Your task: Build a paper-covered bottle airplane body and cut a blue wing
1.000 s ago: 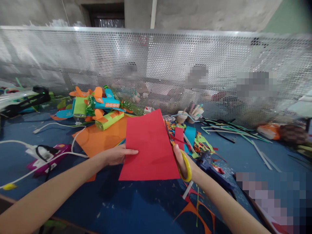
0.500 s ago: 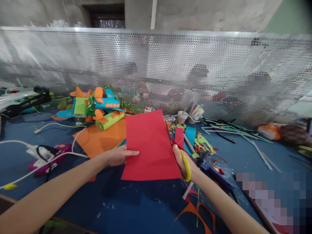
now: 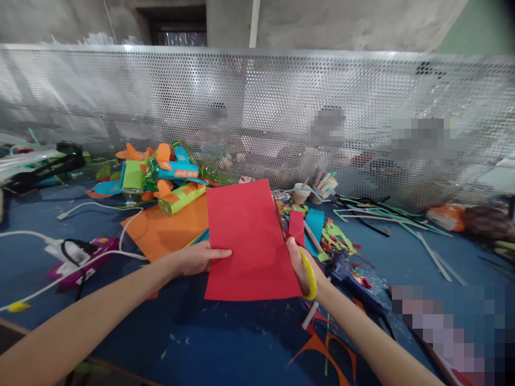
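A red sheet of paper (image 3: pixel 249 241) is held up over the blue table. My left hand (image 3: pixel 197 258) pinches its left edge, thumb on top. At the sheet's right edge my right hand (image 3: pixel 301 265) grips yellow-handled scissors (image 3: pixel 309 274), whose blades run up along that edge. A narrow red strip (image 3: pixel 296 227) stands just right of the blades.
Orange paper (image 3: pixel 164 228) lies behind the red sheet, with paper-covered bottle planes (image 3: pixel 169 177) beyond it. A pink glue gun (image 3: pixel 76 260) with white cables sits at the left. Coloured scraps (image 3: pixel 330 236), a blue glue gun (image 3: pixel 346 271) and a cup of sticks (image 3: pixel 300 193) lie right. A perforated metal screen (image 3: pixel 257 107) closes the back.
The red sheet has shifted slightly right and down with my left hand. My right hand with the scissors has moved a little up along the right edge.
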Action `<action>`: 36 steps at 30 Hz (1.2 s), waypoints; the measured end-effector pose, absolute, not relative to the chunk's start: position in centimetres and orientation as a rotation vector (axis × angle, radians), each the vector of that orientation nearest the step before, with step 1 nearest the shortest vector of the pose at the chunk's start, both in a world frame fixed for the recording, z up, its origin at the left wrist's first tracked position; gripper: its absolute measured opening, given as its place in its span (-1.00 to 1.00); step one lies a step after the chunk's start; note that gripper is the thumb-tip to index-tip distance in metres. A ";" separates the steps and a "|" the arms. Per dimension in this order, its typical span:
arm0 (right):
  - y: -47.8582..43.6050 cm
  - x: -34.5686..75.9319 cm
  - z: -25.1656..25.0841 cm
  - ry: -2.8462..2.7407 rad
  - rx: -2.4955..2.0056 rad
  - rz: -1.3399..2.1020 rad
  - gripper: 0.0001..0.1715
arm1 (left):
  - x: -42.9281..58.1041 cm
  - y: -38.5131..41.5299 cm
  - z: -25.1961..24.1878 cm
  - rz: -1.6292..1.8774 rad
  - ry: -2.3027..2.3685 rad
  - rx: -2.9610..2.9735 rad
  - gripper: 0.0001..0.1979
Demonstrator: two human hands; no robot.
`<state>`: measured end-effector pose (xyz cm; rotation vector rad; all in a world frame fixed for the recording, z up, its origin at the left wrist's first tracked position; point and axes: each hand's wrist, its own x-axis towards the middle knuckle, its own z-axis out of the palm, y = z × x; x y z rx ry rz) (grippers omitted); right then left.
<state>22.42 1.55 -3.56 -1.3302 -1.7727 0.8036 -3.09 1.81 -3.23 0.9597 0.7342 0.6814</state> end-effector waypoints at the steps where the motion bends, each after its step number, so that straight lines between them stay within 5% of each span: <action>1: 1.6 22.4 -3.5 -1.751 -1.336 0.821 -0.28 | -3.1 1.8 -3.3 0.679 0.735 0.960 -0.68; 36: 1.1 22.6 -2.0 -1.892 -1.410 0.690 -0.40 | -3.2 2.0 -1.9 0.836 0.890 0.830 -0.53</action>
